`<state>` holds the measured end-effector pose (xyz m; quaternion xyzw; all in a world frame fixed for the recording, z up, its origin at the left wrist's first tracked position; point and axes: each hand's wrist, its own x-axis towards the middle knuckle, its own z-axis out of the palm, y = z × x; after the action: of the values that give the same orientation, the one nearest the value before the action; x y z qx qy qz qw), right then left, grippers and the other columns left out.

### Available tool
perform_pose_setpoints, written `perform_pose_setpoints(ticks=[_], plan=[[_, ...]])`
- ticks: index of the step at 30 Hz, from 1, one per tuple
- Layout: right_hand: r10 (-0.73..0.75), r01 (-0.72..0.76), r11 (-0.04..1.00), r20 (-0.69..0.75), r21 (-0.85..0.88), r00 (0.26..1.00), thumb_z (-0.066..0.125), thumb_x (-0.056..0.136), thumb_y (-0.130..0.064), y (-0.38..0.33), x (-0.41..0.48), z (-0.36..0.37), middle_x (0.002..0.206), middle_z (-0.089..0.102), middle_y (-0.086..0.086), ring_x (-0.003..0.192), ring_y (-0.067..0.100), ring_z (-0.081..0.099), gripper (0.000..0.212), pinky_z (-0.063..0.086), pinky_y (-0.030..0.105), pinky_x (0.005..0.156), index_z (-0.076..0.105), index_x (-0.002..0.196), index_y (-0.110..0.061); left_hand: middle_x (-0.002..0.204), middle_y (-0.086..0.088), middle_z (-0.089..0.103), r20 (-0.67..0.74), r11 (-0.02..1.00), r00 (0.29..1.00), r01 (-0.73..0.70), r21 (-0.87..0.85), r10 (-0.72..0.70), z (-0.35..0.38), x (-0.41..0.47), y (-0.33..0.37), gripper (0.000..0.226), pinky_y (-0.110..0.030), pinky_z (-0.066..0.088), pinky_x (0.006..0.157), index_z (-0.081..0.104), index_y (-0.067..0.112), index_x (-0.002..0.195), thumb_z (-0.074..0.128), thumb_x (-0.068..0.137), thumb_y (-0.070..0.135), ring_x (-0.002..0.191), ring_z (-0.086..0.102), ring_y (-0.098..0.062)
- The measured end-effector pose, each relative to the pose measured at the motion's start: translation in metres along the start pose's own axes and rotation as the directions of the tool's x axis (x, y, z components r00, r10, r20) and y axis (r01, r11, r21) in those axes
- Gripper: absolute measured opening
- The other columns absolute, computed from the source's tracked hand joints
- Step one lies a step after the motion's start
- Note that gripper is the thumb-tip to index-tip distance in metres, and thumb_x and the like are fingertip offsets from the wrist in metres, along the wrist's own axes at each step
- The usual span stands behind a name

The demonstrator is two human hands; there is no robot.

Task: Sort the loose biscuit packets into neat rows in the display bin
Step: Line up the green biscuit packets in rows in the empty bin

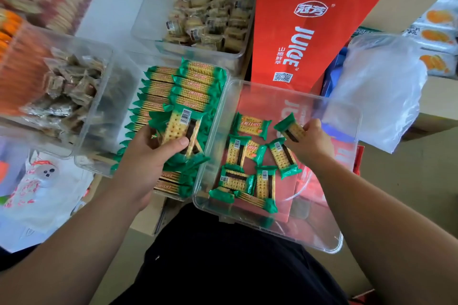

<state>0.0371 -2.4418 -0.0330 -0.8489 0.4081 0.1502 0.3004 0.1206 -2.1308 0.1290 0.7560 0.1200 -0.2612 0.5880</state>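
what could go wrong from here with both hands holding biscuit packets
The left hand grips a fanned stack of packets above the display bin; one could slip and land across the neat rows. The right hand holds one packet by its end, so it may drop back. The clear tray seems to rest partly on the person's lap; a shift might tip out the loose packets.

Red juice carton (297,32), crumpled plastic bag (376,86), brown-wrapped snacks (71,86)
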Motion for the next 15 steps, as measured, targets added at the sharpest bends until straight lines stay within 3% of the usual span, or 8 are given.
perform_pose_setpoints(ticks=[1,3,5,7,9,12,15], plan=[[0.016,-0.016,0.999,-0.002,0.044,1.000,0.078,0.076,-0.042,-0.003,-0.006,0.000,0.102,0.064,0.009,0.089,0.034,0.063,0.056,0.052,0.040,0.070,0.044,0.112,-0.017,0.109,-0.002,0.077,-0.003,1.000,1.000,-0.005,0.014,0.005,-0.001,0.001,0.000,0.063,-0.062,0.051,0.100,0.068,0.027,0.113,0.086,0.056,0.044,0.104,0.073,-0.029],[0.032,-0.039,0.998,0.115,0.057,0.993,0.076,0.078,-0.045,-0.004,-0.017,0.006,0.107,0.060,0.003,0.091,0.031,0.065,0.065,0.057,0.043,0.075,0.044,0.127,-0.017,0.109,-0.001,0.077,-0.018,1.000,1.000,-0.016,0.026,0.016,0.000,0.003,0.001,0.062,-0.062,0.052,0.099,0.067,0.029,0.112,0.086,0.056,0.046,0.103,0.074,-0.028],[0.020,0.004,0.995,0.243,-0.096,0.970,0.070,0.080,-0.057,0.000,-0.025,0.018,0.112,0.057,0.003,0.097,0.030,0.064,0.066,0.058,0.045,0.084,0.048,0.129,-0.018,0.108,-0.001,0.077,-0.037,0.999,0.999,-0.032,0.031,0.033,0.001,0.006,0.003,0.062,-0.062,0.052,0.099,0.067,0.029,0.111,0.086,0.055,0.048,0.102,0.074,-0.028],[0.030,0.023,0.975,0.237,-0.219,0.971,0.054,0.087,-0.067,0.005,-0.030,0.030,0.125,0.050,0.011,0.111,0.035,0.053,0.064,0.050,0.046,0.095,0.050,0.129,-0.019,0.107,0.000,0.077,-0.046,0.999,0.998,-0.042,0.033,0.043,0.001,0.009,0.005,0.056,-0.062,0.052,0.099,0.067,0.028,0.110,0.086,0.059,0.043,0.102,0.074,-0.027],[0.031,0.007,0.977,0.175,-0.215,0.984,0.043,0.095,-0.063,0.004,-0.034,0.036,0.137,0.039,0.013,0.126,0.038,0.041,0.063,0.041,0.049,0.104,0.044,0.137,-0.016,0.107,0.000,0.077,-0.039,0.999,0.998,-0.041,0.022,0.042,0.000,0.011,0.005,0.054,-0.061,0.052,0.099,0.066,0.027,0.111,0.085,0.062,0.038,0.102,0.074,-0.027],[0.008,0.010,0.993,0.148,-0.118,0.989,0.054,0.092,-0.057,-0.002,-0.034,0.040,0.138,0.045,0.013,0.132,0.036,0.042,0.068,0.041,0.052,0.108,0.040,0.140,-0.011,0.107,0.000,0.077,-0.036,0.999,0.999,-0.037,0.017,0.037,-0.004,0.014,0.004,0.062,-0.060,0.051,0.101,0.066,0.026,0.111,0.086,0.056,0.044,0.102,0.074,-0.026],[0.062,-0.073,0.996,0.200,0.046,0.978,0.072,0.082,-0.053,-0.005,-0.029,0.033,0.115,0.057,0.005,0.117,0.032,0.056,0.071,0.052,0.050,0.096,0.043,0.132,-0.012,0.107,-0.001,0.077,-0.038,1.000,0.999,-0.015,0.001,0.015,-0.008,0.016,0.002,0.063,-0.061,0.050,0.101,0.066,0.026,0.110,0.086,0.053,0.045,0.102,0.074,-0.027]])
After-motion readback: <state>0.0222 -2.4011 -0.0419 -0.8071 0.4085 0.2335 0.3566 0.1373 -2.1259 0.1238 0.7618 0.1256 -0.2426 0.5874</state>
